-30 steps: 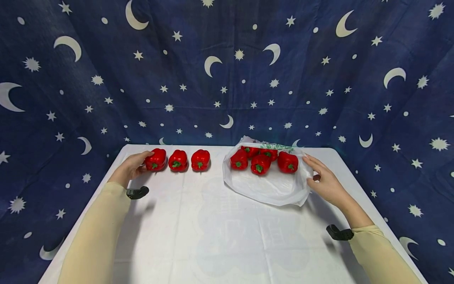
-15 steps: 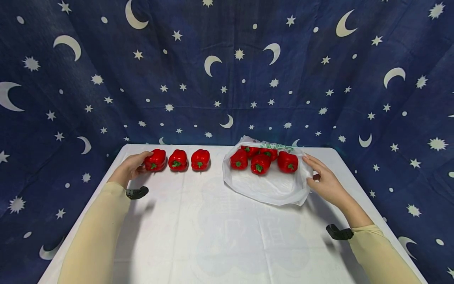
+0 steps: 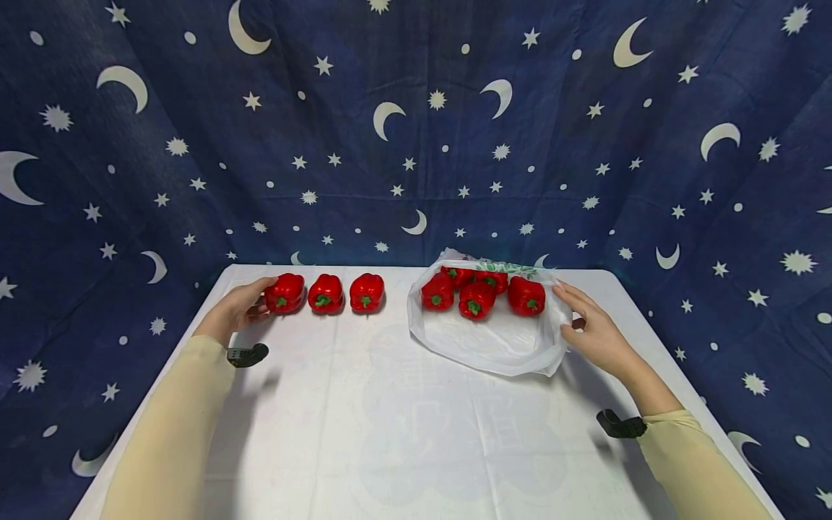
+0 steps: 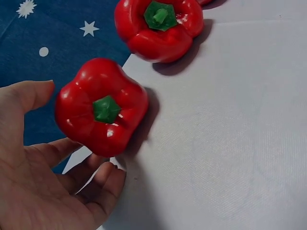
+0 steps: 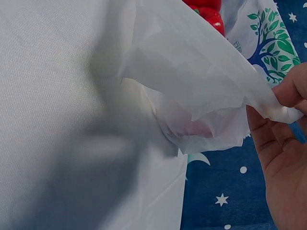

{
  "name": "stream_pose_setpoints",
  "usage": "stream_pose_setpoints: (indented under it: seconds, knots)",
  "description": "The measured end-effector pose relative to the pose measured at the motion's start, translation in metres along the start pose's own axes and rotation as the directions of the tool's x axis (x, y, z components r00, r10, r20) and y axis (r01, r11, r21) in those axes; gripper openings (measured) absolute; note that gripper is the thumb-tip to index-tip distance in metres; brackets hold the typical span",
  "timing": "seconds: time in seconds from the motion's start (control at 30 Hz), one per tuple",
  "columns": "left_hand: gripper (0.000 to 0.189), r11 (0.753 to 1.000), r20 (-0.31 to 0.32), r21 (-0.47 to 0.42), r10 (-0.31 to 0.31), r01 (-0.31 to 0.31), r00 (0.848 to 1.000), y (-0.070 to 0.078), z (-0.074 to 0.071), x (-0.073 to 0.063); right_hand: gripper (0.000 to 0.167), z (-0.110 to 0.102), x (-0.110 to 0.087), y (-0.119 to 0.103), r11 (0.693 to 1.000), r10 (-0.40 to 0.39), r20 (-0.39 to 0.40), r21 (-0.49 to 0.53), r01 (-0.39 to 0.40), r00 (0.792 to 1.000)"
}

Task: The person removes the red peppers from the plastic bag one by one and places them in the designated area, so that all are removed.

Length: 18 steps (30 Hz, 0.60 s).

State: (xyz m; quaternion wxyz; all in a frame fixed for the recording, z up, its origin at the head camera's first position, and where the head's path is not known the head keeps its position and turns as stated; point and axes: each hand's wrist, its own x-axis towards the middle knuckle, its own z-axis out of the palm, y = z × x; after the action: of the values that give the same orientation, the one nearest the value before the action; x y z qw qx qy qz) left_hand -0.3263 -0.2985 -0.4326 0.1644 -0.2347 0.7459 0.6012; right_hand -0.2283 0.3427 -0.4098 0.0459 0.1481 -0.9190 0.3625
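Note:
My left hand (image 3: 242,307) is beside the leftmost red bell pepper (image 3: 284,293) at the table's back left. In the left wrist view a narrow gap parts the thumb from this pepper (image 4: 79,115), and the other fingers lie loosely bent by its lower side. Two more peppers, a middle one (image 3: 326,295) and a right one (image 3: 367,293), continue the row. With thumb and fingers, my right hand (image 3: 599,336) pinches the rim of a white plastic bag (image 3: 500,355) and holds its mouth wide. Several red bell peppers (image 3: 477,300) lie inside the bag.
A white cloth covers the table (image 3: 416,433), with a dark blue curtain (image 3: 416,144) of moons and stars behind and at the sides. The bag's back panel bears a printed green tree (image 5: 276,48). Each wrist wears a black device (image 3: 622,425).
My left hand has eased slightly left, away from the leftmost bell pepper, which stays in place. The right hand and the bag look almost unmoved.

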Motion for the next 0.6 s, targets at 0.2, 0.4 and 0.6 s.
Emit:
stream_pose_setpoints:
  seconds: [0.2, 0.4, 0.6]
  knots:
    - [0.076, 0.999, -0.003, -0.022, 0.025, -0.025, 1.0, 0.001, -0.006, -0.003, 0.073, 0.001, 0.001, 0.003, 1.0, -0.001, 0.001, -0.009, 0.001, 1.0]
    - [0.081, 0.998, -0.057, -0.031, 0.061, -0.063, 0.996, 0.004, -0.011, -0.004, 0.074, 0.002, 0.003, 0.003, 1.0, 0.002, 0.003, 0.004, -0.002, 1.0]
    - [0.079, 0.988, -0.086, -0.01, 0.155, -0.156, 0.984, 0.015, -0.01, -0.013, 0.074, 0.002, 0.003, 0.003, 1.0, -0.003, 0.002, 0.004, 0.003, 1.0]
